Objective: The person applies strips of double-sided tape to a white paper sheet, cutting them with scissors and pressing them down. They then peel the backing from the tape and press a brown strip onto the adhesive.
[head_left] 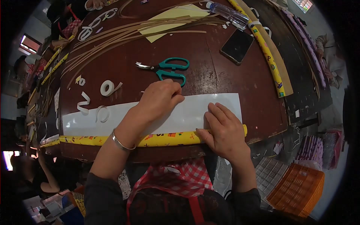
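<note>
A long white sheet (202,108) lies along the table's front edge, its near side meeting a yellow patterned roll (172,139). My left hand (159,98) is over the sheet's far edge, fingers curled in and thumb pressed close. Whatever it may hold is hidden. My right hand (225,131) rests across the roll's right part, fingers stretched over the sheet and thumb along the roll. Just beyond my left hand lie teal-handled scissors (170,67), blades pointing left. A small roll of white tape (107,88) is to the left, and a loose white strip curl (102,113) rests on the sheet.
Brown strips (123,37) and a yellow sheet (153,35) lie at the back. A black phone (237,45), a clear bottle (230,15) and another yellow roll (272,60) are at the right. An orange crate (300,187) stands below right. Other people are at the left.
</note>
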`<act>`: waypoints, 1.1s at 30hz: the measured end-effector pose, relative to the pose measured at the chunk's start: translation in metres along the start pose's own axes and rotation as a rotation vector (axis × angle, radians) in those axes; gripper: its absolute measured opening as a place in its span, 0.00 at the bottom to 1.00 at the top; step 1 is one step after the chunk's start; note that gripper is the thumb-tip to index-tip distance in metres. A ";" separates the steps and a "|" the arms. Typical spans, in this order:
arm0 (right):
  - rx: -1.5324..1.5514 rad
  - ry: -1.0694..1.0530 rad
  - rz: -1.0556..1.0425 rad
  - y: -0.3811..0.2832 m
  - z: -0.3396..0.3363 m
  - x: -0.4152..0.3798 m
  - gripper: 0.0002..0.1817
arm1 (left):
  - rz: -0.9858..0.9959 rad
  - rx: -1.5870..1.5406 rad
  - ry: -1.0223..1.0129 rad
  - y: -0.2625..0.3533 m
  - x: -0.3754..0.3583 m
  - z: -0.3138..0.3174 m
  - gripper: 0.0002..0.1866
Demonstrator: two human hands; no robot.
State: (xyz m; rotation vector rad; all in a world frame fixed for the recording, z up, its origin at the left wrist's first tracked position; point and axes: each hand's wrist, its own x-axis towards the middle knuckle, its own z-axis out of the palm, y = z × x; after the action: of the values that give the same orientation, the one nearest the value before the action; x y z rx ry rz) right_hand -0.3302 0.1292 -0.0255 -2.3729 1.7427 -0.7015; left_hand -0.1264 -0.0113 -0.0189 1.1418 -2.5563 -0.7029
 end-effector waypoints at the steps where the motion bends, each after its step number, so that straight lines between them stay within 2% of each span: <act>1: 0.002 0.002 -0.001 0.000 0.000 0.000 0.27 | 0.001 -0.008 0.008 0.000 0.000 0.001 0.10; 27: -0.004 -0.011 0.008 -0.001 0.000 0.000 0.27 | -0.013 -0.028 0.048 0.005 -0.003 -0.001 0.09; 30: 0.000 -0.018 0.013 -0.001 -0.001 0.000 0.28 | 0.001 -0.025 0.027 0.004 -0.003 -0.005 0.09; 33: -0.001 -0.019 0.013 -0.001 -0.001 0.000 0.28 | -0.081 -0.096 -0.093 0.008 -0.005 -0.014 0.09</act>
State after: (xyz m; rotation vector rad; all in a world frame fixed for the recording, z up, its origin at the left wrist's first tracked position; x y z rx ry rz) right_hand -0.3295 0.1297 -0.0240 -2.3587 1.7496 -0.6741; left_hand -0.1227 -0.0075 -0.0031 1.2142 -2.5318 -0.9076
